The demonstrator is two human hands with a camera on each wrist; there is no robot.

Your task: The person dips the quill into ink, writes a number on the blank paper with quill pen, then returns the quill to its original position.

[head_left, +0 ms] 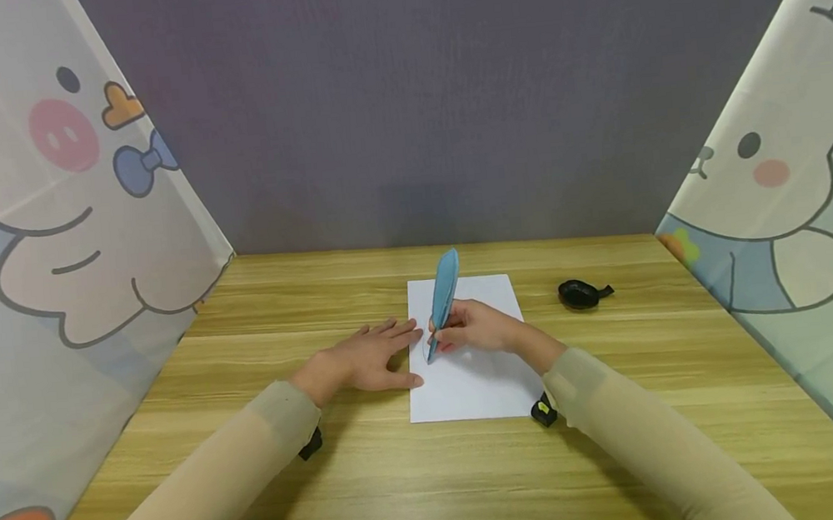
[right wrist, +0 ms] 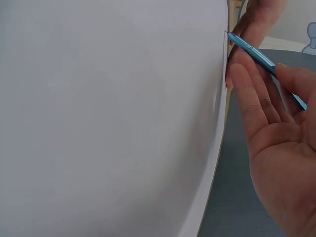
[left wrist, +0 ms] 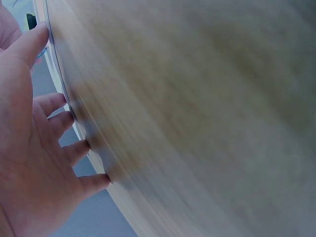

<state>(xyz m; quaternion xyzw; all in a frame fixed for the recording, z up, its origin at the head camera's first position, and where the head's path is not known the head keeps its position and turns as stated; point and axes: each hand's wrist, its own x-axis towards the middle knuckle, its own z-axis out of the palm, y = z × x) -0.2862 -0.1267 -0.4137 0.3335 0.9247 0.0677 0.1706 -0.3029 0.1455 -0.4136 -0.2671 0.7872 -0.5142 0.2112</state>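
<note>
A sheet of white paper [head_left: 485,391] lies on the wooden table. My right hand [head_left: 477,326] holds a blue feather-shaped pen [head_left: 445,282], its plume rising up and its tip on the left part of the sheet. A faint curved line shows beside the tip. In the right wrist view the pen [right wrist: 252,51] is pinched between thumb and fingers, its point at the paper [right wrist: 123,98]. My left hand [head_left: 373,356] rests with fingers spread, thumb and fingertips on the paper's left edge. Seen from the left wrist, that hand [left wrist: 39,148] has its fingertips against the surface.
A small black oval object with a short tail [head_left: 580,294] lies on the table [head_left: 363,483] to the right of the sheet. A dark grey panel [head_left: 417,109] stands behind the table. Cartoon-printed cloths [head_left: 26,272] hang at both sides.
</note>
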